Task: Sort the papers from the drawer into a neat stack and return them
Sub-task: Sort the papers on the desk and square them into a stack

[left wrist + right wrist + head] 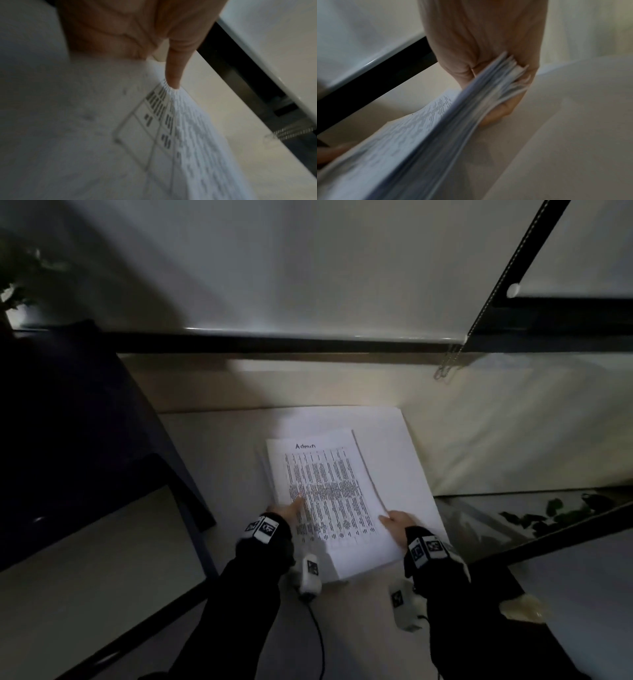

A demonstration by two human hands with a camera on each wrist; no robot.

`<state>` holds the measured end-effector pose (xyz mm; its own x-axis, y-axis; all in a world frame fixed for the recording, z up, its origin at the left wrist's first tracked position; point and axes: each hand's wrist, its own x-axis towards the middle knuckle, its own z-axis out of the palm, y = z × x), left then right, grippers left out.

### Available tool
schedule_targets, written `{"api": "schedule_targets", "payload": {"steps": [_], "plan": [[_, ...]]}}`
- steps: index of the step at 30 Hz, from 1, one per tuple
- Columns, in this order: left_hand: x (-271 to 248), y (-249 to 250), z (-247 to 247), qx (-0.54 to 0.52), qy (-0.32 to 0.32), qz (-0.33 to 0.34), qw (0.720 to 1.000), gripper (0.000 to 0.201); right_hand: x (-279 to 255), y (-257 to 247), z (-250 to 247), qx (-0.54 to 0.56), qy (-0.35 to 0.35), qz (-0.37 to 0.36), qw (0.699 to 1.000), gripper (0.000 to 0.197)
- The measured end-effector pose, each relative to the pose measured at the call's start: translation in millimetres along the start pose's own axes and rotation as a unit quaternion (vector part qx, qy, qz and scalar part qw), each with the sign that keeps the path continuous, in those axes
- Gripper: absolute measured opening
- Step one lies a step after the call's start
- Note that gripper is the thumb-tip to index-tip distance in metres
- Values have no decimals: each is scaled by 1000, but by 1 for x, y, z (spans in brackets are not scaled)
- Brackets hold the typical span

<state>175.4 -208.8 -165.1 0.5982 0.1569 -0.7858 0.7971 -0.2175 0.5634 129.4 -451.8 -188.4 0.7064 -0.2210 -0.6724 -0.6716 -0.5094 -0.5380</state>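
Note:
A paper stack (329, 498), its top sheet a printed table headed "Admin", is held between my two hands above a pale surface. My left hand (291, 508) holds the stack's left edge with the thumb lying on the top sheet and the other fingers hidden below. In the left wrist view one fingertip (173, 82) presses on the paper stack (197, 135). My right hand (397, 522) grips the lower right edge. The right wrist view shows the right hand (488, 65) with the thumb above and the fingers under the fanned, uneven sheets of the paper stack (436, 135).
A larger white sheet (404, 453) lies under the stack on the pale surface (212, 440). A dark piece of furniture (78, 419) stands at the left. A black bar (274, 345) runs across behind. A bead chain (448, 364) hangs at the right, with plant leaves (555, 511) below it.

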Motion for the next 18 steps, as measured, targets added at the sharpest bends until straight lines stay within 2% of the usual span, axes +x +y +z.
{"api": "schedule_targets", "payload": {"steps": [2,3,6,9,12,16,18], "plan": [[8,-22,6,35,-34,8,999,112,-6,-3,6,-4,34,-11,999,43],[1,-28,8,34,-41,20,998,110,-8,-4,10,13,42,-23,999,42],[-2,-47,10,31,-8,59,998,71,-18,-10,20,11,9,-62,998,52],[-1,-60,9,-22,18,85,996,50,-18,-5,22,1,7,-106,994,56],[-3,-67,9,-50,30,100,993,45,-17,4,22,-9,11,-131,991,64],[-12,-74,14,-50,25,114,992,46,-18,4,16,-38,-21,-119,992,68],[-16,-76,14,-57,29,115,991,46,-21,-4,7,-62,-34,-156,985,66]]}}
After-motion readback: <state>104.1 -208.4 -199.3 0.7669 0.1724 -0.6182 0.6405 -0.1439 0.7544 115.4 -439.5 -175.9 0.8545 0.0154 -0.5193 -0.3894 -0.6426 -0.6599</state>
